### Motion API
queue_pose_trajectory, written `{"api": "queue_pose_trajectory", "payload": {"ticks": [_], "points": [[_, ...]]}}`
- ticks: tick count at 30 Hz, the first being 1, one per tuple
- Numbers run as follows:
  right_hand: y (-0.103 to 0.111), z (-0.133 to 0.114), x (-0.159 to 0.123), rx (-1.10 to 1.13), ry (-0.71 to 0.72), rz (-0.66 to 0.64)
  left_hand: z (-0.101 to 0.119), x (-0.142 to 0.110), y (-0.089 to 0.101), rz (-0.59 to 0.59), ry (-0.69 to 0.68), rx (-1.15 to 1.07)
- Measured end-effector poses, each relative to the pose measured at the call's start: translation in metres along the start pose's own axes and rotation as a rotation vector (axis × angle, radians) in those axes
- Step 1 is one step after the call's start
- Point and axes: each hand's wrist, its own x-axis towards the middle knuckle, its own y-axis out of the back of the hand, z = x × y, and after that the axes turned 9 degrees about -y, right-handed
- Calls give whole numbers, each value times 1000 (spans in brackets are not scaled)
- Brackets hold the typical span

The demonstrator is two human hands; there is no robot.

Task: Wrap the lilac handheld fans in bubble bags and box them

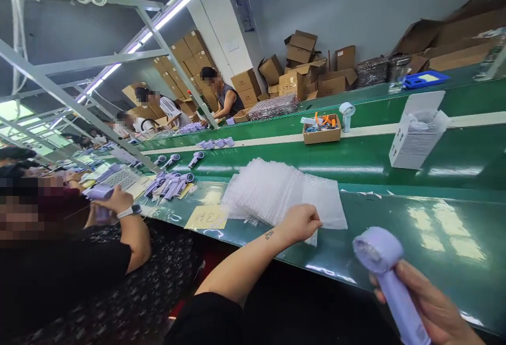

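Right of the translucent plastic sleeve pile [272,189], the right hand [429,303] holds a lilac, round-headed plastic fan [389,274], likely light and rigid, by its handle, probably the safest grip; the left hand [300,223] pinches the pile's limp edge.

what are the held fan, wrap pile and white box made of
Fan: probably hard plastic, satin, judging by its smooth moulded body. Wrap pile: seemingly plastic film, perhaps bubble wrap, being translucent and finely textured. White box: likely matt card, given its flat printed panels and raised flap.

head-worn view, tilted, facing forward and down; close above the bench [379,212]
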Motion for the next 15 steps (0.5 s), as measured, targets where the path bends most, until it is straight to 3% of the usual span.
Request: {"api": "queue_pose_trajectory", "payload": {"ticks": [4, 8, 10, 12, 15], "points": [[-23, -3, 4, -62, 59, -204, 16, 24, -20, -26, 102, -500], [-23, -18, 11, -107, 95, -182, 18, 35, -32, 48, 299, -927], [-17, -18, 12, -159, 92, -125, 22, 37, -31, 130, 377, -1031], [-14, -14, 12, -210, 82, -55, 30, 36, -29, 189, 285, -958], [-15, -9, 9, -210, 126, 18, 46, 29, -26, 167, -41, -620]]}}
